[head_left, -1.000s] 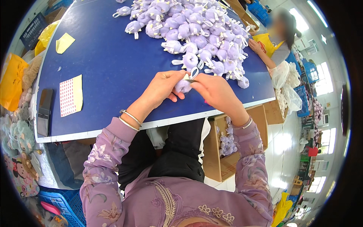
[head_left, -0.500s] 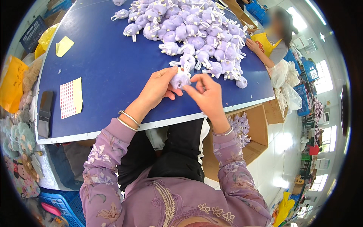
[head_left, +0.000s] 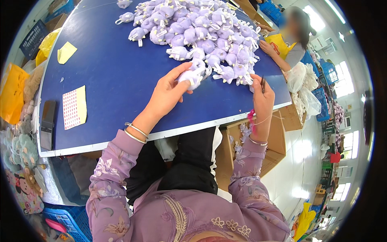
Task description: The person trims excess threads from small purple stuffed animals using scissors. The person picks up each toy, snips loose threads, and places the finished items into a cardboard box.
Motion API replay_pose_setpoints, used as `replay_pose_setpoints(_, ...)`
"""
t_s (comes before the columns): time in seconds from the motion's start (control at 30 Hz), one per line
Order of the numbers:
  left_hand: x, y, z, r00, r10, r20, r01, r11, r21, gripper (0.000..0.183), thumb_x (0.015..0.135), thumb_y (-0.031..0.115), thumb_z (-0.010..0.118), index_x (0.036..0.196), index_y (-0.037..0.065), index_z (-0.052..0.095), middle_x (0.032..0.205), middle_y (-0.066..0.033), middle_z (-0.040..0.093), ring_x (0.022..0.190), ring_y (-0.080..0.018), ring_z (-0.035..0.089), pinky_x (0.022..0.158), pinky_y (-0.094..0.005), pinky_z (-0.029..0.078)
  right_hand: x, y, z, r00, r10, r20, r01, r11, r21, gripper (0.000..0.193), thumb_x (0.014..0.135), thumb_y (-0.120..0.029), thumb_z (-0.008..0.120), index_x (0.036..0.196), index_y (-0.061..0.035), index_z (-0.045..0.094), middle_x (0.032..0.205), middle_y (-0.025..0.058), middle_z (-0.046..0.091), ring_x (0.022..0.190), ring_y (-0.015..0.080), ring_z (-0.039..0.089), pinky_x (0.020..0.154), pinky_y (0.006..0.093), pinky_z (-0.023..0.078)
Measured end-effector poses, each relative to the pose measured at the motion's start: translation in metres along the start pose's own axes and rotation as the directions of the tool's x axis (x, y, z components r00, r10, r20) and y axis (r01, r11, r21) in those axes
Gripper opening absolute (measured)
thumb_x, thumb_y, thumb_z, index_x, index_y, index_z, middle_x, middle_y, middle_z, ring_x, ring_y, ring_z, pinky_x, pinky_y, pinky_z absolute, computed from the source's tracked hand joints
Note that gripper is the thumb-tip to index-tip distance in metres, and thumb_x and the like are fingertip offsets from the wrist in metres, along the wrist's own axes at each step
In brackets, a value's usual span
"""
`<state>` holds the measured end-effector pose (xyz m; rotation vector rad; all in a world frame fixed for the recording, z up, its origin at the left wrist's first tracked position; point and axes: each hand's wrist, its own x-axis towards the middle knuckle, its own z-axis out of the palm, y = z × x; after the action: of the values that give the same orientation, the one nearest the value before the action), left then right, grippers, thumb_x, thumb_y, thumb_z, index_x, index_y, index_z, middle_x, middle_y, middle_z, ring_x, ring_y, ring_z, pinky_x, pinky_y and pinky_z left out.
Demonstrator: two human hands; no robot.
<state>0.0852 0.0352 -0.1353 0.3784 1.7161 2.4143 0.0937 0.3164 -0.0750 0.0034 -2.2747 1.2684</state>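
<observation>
My left hand (head_left: 167,92) is closed round a small lilac plush toy (head_left: 192,78), pinched between thumb and fingers above the blue table. Away to the right, near the table's front edge, my right hand (head_left: 264,101) grips a thin dark pointed tool (head_left: 263,84). Its exact kind is too small to make out. Bright pink cord (head_left: 251,116) hangs at the side of that palm. Just beyond both hands spreads a big heap of matching lilac plush toys (head_left: 205,34) with white loops and small pale yellow tips.
On the blue table (head_left: 117,92) lie a sticker sheet (head_left: 75,107), a yellow paper (head_left: 66,52) and a dark phone-like object (head_left: 48,125). Below the front edge stands an open cardboard box (head_left: 270,157) with lilac pieces. Across the right side, a co-worker in a yellow apron (head_left: 279,44) reaches toward the heap.
My right hand has moved right, away from the plush toy, and now shows the dark tool and pink cord. My left hand keeps the plush toy, which has turned.
</observation>
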Motion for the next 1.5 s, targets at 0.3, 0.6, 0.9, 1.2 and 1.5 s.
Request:
replay_pose_setpoints(0.3,-0.005,0.0,0.005,0.967,0.23,0.113,-0.248,0.95,0.188,0.069,0.078,-0.008,0.047,0.144,0.005,0.033,0.132,-0.0089,0.047,0.116,-0.0173,0.051,0.096,-0.03,0.044,-0.036,-0.017,0.054,0.92,0.085,0.383,-0.206,0.935,0.287,0.03,0.088,-0.021,0.07,0.111,-0.0025,0.065,0.088,-0.0036,0.058,0.071,0.0022,0.047,0.06,0.018,0.038)
replay_pose_setpoints(0.6,-0.002,-0.007,0.0,0.954,0.229,0.196,-0.271,0.936,0.226,0.061,0.079,-0.009,0.046,0.139,0.003,0.042,0.133,-0.0091,0.044,0.119,-0.0176,0.048,0.097,-0.0292,0.042,-0.036,-0.041,0.087,0.888,0.073,0.455,-0.252,0.904,0.345,0.02,0.088,-0.019,0.07,0.094,0.0006,0.068,0.067,-0.0065,0.053,0.059,0.001,0.039,0.051,0.0191,0.03)
replay_pose_setpoints(0.9,0.0,-0.007,0.0,0.99,0.068,0.123,-0.096,0.966,0.24,0.043,0.087,0.004,0.056,0.129,0.003,0.054,0.098,-0.0016,0.06,0.077,-0.0071,0.054,0.069,-0.023,0.047,-0.041,-0.055,0.088,0.884,0.101,0.457,-0.275,0.902,0.333,0.018,0.087,-0.017,0.071,0.085,0.0006,0.067,0.069,0.0,0.062,0.064,0.0033,0.052,0.055,0.02,0.038)
replay_pose_setpoints(1.2,0.0,-0.006,0.001,0.993,-0.028,0.112,0.03,0.999,-0.015,0.031,0.09,0.004,0.057,0.121,0.006,0.057,0.101,-0.0051,0.062,0.075,-0.0074,0.057,0.059,-0.0236,0.048,-0.02,-0.065,0.081,0.968,0.064,0.242,-0.212,0.724,0.656,0.018,0.095,-0.017,0.059,0.096,0.0004,0.066,0.072,0.0024,0.062,0.046,0.0012,0.038,0.041,0.0191,0.028)
replay_pose_setpoints(1.5,0.002,-0.007,0.0,0.997,0.057,0.042,-0.055,0.997,-0.052,0.032,0.089,0.002,0.058,0.119,0.007,0.053,0.107,-0.006,0.059,0.078,-0.0091,0.057,0.066,-0.0238,0.05,-0.057,-0.042,0.089,0.863,0.181,0.471,-0.357,0.879,0.316,0.018,0.084,-0.01,0.072,0.095,0.0007,0.063,0.08,0.0036,0.065,0.063,0.0033,0.053,0.054,0.0186,0.041)
